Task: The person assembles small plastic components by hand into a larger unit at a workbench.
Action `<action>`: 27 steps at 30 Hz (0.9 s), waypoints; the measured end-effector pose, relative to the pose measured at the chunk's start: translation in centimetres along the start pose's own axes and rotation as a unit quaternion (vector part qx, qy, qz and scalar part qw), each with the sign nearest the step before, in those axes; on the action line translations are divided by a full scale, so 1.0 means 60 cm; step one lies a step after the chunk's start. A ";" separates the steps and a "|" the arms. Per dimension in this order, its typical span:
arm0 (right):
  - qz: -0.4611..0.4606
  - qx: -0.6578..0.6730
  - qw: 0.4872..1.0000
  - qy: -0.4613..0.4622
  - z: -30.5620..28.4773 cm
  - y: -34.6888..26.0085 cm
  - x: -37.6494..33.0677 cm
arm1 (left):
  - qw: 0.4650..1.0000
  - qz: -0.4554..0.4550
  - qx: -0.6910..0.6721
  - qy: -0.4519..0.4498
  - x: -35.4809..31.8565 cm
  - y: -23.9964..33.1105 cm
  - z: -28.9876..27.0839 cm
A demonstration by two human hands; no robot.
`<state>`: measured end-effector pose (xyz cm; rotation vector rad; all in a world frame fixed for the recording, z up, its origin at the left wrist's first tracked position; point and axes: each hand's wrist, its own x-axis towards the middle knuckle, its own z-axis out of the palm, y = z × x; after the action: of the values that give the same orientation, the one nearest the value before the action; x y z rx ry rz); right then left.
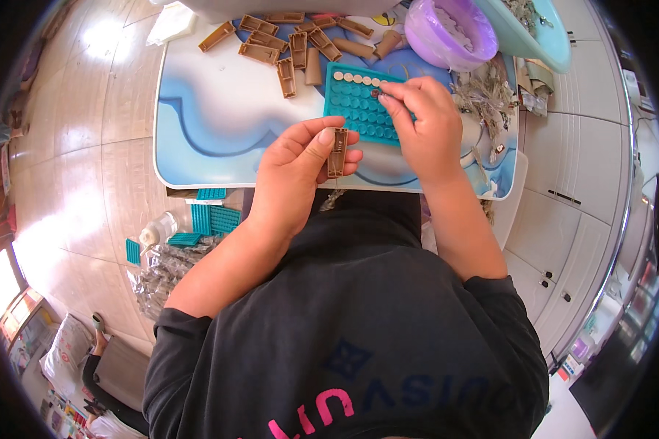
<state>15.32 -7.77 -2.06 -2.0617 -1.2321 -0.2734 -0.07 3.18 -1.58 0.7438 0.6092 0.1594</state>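
My left hand point(300, 157) is closed around a brown plastic casing point(337, 154), held upright with its hollow side showing and some small metal-looking detail inside. Ahead of it lies a teal tray point(350, 119) with rows of round pockets. Pale round discs point(347, 77) sit along the tray's far row. Over the tray's right part, my right hand point(426, 121) has thumb and forefinger pinched together at the pockets. A small dark reddish bit shows by its fingertips, too small to name. The hand hides the tray's right side.
Several more brown casings point(259, 53) lie heaped at the table's point(205, 139) far side. A purple bowl point(415, 33) and a light teal basin point(556, 44) stand far right, near tangled wired parts point(483, 95). Teal trays point(214, 218) and a plastic bag point(170, 271) are low at left.
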 end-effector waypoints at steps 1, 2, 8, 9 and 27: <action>0.009 -0.032 0.999 0.001 0.006 0.007 0.004 | 1.000 0.003 -0.001 -0.003 0.002 0.001 -0.002; 0.007 -0.032 0.999 0.000 0.010 0.012 0.007 | 1.000 0.006 -0.002 -0.005 0.004 0.002 -0.003; -0.050 -0.071 0.996 -0.021 0.022 0.023 0.007 | 0.999 -0.006 -0.034 0.003 0.020 0.007 -0.003; -0.050 -0.026 0.998 -0.010 0.020 0.016 0.006 | 0.999 -0.007 -0.035 0.004 0.021 0.008 -0.002; -0.008 -0.032 0.999 0.013 0.009 0.017 -0.002 | 1.000 -0.020 -0.015 0.017 0.025 0.009 0.008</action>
<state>16.04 -7.77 -2.99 -2.0973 -1.2386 -0.3488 1.45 3.81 -1.65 0.7009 0.6522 0.1440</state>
